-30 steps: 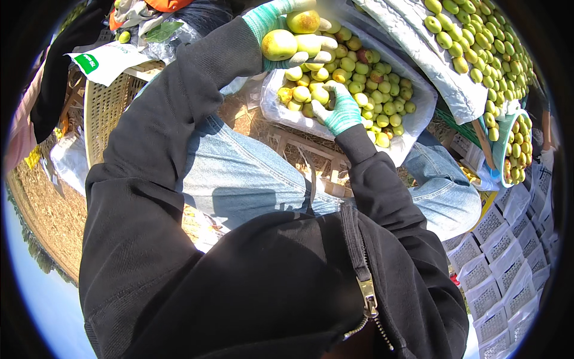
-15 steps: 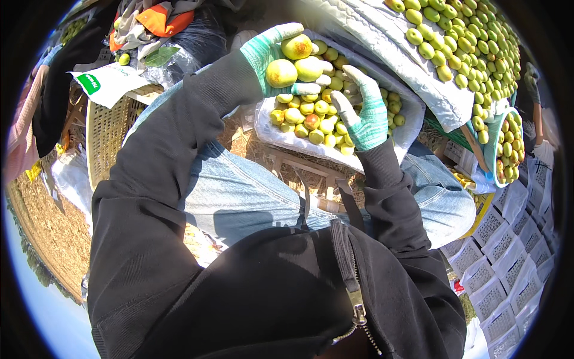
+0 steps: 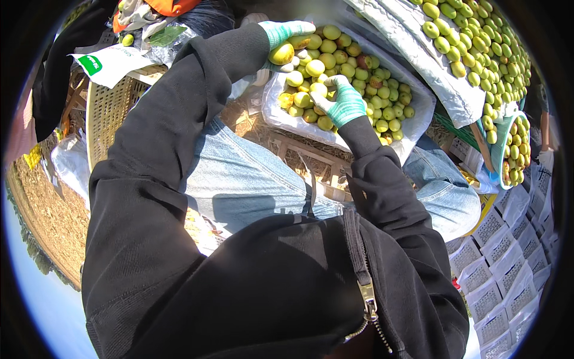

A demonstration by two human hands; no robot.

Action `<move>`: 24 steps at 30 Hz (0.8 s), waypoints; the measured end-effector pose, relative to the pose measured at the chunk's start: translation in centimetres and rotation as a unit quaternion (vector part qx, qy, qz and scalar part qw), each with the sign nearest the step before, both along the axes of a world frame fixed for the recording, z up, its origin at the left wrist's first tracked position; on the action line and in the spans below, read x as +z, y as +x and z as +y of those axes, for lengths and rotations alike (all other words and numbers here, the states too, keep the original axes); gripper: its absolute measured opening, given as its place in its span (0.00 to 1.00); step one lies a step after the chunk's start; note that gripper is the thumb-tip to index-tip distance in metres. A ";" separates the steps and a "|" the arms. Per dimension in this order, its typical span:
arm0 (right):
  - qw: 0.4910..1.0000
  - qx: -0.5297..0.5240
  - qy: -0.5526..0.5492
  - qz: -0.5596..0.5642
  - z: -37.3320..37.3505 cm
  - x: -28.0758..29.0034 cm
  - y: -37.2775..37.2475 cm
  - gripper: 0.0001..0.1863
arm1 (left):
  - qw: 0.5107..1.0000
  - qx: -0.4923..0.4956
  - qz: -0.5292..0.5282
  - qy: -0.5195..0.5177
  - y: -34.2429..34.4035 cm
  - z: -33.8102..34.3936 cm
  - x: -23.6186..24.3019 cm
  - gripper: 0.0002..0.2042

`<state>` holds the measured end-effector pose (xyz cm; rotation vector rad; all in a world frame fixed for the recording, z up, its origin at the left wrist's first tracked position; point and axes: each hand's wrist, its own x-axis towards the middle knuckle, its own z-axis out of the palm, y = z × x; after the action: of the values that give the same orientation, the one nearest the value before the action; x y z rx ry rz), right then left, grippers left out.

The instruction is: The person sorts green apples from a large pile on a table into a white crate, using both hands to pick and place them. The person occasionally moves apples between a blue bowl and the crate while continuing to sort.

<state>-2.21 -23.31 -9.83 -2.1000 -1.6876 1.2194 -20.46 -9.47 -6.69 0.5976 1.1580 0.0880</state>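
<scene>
My left hand, in a green-and-white work glove, curls around yellow-green jujubes with brownish patches, above the left end of a crate. My right hand, gloved alike, reaches over the fruit with thumb and fingers bent round a pale green jujube. Its fingertips are partly hidden among the fruit. The crate, lined with white padding, holds many green jujubes, some blushed reddish brown. It rests in front of my knees.
A big heap of jujubes lies on a white quilted sheet at right, beside a filled light-blue basket. A tan woven basket stands left. White-lined crates line the lower right; a wooden stand supports the crate.
My right hand has moved left and down into the fruit, its spread fingers now closing on a jujube. My left hand has turned over the crate's left end, showing fewer of its jujubes.
</scene>
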 end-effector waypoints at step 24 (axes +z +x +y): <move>0.983 0.142 0.110 -0.040 -4.9 -2.2 -1.6 0.19 | 0.995 0.074 -0.065 -0.004 0.7 2.4 -1.5 0.18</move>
<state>-3.77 -28.16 -12.00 -1.8495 -2.1073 0.9705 -19.76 -7.12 -8.20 0.4904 1.0740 0.2460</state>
